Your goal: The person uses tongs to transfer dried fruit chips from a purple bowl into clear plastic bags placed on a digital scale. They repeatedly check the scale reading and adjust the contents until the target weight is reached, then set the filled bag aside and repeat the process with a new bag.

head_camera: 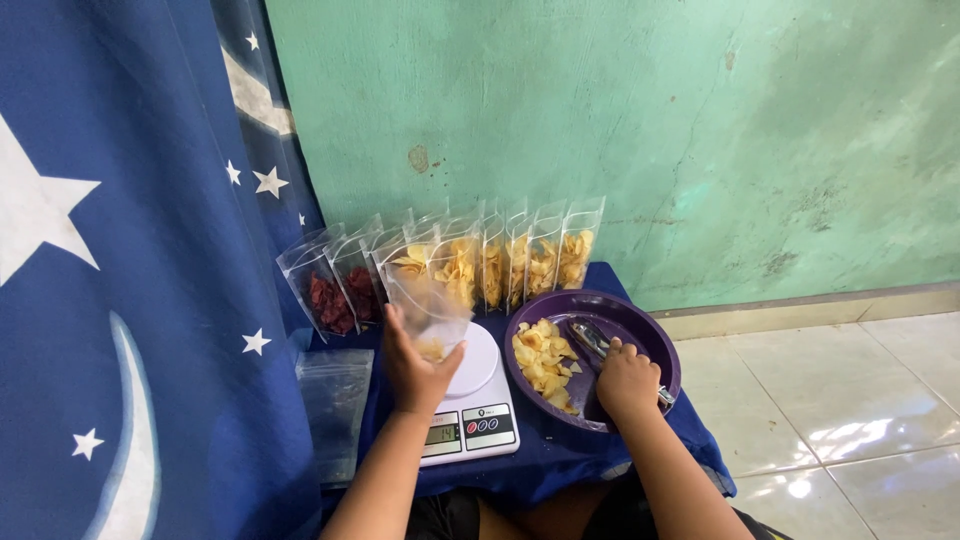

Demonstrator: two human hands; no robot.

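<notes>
- While held over the white kitchen scale [478,395], clear pouch [432,310] gripped near its base by left hand [415,372], fingers wrapped and pressed against the plastic; a few yellow chips visible at the bottom, mouth of the pouch blurred.
- Right hand [627,380] inside the purple round tray [640,330], closed around the handle of metal tongs [592,338]; tong tips resting beside the heap of yellow chips [545,362], whether pinching any chip not discernible.
- Behind the scale, a row of filled pouches [520,255] standing upright against the green wall [640,130], two at the left end holding dark red chips [338,298].
- Left of the scale, a stack of empty pouches [333,410] lying flat on the blue-draped table [560,455], next to a blue star-patterned curtain [130,280].
- Possible faults, as judgement only: pouch tilted and soft, so mouth likely to fold shut and chips to spill onto the scale plate or cloth; brittle chips prone to cracking under a hard squeeze of the tongs; pouch kept in hand and pressed on the plate likely to give a false reading; tray near the table edge, open to tipping under a leaning wrist.
</notes>
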